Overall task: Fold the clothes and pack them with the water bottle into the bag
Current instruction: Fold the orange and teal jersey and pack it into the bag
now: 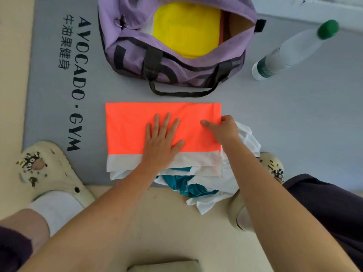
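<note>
An orange garment with a white band (pixel 129 126) lies folded flat on the grey mat. My left hand (pixel 162 137) presses on its middle with straight fingers. My right hand (pixel 223 130) pinches the garment's right edge, thumb on top. Crumpled white and teal clothes (pixel 193 185) lie under and beside it at the mat's near edge. Beyond the garment stands the open purple bag (pixel 137 54), with a folded yellow garment (pixel 186 28) inside. A clear water bottle with a green cap (pixel 290 50) stands to the right of the bag.
The grey gym mat (pixel 294 114) with black lettering covers the beige floor (pixel 176 213). My feet in cream clogs sit at the mat's near corners, left (pixel 49 173) and right (pixel 273 167). A white wall base runs along the top right.
</note>
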Demonstrator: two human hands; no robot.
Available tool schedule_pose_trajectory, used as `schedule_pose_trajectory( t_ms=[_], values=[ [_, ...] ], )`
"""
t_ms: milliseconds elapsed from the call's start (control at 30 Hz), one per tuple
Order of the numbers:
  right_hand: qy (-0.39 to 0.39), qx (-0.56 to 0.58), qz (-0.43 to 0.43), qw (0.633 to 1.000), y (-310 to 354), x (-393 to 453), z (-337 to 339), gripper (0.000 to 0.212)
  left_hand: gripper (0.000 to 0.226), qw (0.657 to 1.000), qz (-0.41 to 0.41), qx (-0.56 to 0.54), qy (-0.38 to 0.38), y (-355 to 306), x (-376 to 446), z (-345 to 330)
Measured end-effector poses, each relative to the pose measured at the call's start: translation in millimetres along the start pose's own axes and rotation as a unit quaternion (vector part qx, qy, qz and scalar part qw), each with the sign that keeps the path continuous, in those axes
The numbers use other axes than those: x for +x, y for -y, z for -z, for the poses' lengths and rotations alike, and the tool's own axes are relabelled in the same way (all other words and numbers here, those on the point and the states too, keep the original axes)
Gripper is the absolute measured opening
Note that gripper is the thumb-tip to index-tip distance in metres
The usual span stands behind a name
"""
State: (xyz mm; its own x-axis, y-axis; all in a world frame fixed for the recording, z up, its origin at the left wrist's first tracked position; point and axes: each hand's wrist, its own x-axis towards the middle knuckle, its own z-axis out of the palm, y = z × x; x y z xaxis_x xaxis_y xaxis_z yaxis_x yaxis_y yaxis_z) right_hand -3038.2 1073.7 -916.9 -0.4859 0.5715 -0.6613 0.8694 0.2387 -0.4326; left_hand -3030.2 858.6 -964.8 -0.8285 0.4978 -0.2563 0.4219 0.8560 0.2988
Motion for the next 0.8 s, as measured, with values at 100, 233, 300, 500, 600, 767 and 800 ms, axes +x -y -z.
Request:
schedule_pose_trajectory(
  t_ms=[100,233,300,500,600,767,800],
  values=[
    [0.012,0.059,0.033,0.998,-1,-1,1,0.044,0.068,0.999,-0.002,-0.007,-0.036,2,1,-7],
    [0.026,0.166,0.053,0.984,-8,-10,4,0.029,0.066,0.999,-0.016,0.005,-0.046,4,2,-13],
    [0.068,0.148,0.031,0.986,-11,-14,6,0.030,0.066,0.999,-0.010,-0.002,-0.033,3,2,-10],
    [0.098,0.043,0.062,0.992,7,-29,19,0.023,0.057,0.991,0.046,-0.126,0.029,1,7,28],
    [0.142,-0.015,0.107,0.984,36,-50,9,0.026,0.047,0.878,0.219,-0.425,-0.024,5,3,73],
    [0.285,-0.063,0.209,0.933,91,-110,-59,0.018,0.021,0.638,0.283,-0.710,0.099,39,-16,109],
    [0.338,-0.047,0.219,0.914,97,-120,-71,0.014,0.014,0.638,0.291,-0.709,0.076,48,-20,110]
  ],
)
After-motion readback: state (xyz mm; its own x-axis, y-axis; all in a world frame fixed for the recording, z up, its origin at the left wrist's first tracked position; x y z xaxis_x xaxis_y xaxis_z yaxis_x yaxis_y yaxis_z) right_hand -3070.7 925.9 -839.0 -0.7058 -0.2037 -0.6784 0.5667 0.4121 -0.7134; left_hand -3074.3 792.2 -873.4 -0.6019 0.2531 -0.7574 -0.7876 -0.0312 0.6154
